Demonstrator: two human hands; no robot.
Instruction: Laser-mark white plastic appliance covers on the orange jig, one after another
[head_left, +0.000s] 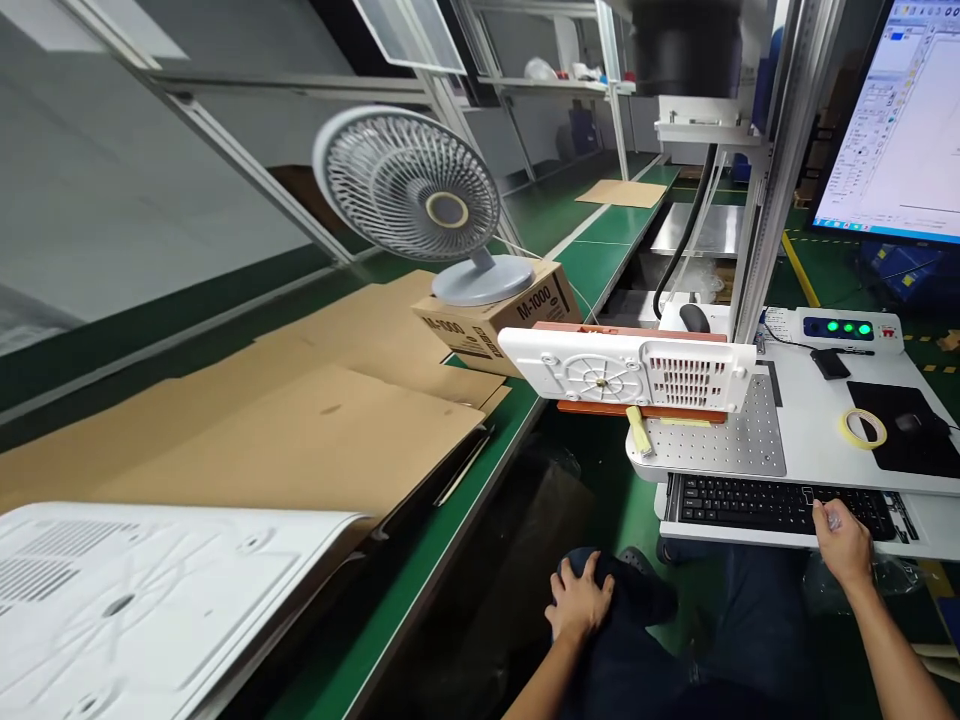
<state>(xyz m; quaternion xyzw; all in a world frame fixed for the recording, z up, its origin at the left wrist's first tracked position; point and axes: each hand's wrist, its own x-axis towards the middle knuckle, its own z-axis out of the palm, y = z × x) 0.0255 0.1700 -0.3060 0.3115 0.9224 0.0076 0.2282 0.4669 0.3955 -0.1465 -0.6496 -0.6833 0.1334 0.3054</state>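
- At a white table point(806, 395), first-person view: white vented panel point(637, 350) stands nearly on edge, slightly tilted, against a reddish holder point(592, 407) by a perforated metal plate point(739, 440), below a black machine head point(686, 50).
- R hand point(844, 540): at R part of black kbd point(735, 497), fingers curled; nothing seen in grip, but undersides hidden, so can't tell if it holds anything or presses a key.
- L hand point(581, 600): rests on L leg point(637, 640), fingers spread, grip released.
- Kbd is on a tray point(750, 533) just below tabletop; monitor point(900, 130) upper R, lit, text mostly too small to read.
- Also on table: yellow tape roll point(844, 432); mouse point(909, 424) on black mat point(874, 400).
- To the L: green table point(465, 520) w/ cardboard point(300, 430), 2nd white panel point(172, 600) & grey fan point(420, 180) on M-1000 box point(465, 345).
- Step in hand, prob.: kbd entry w/ panel set under machine. Next move prob. calls for an exact keypress, L hand clear of panel.
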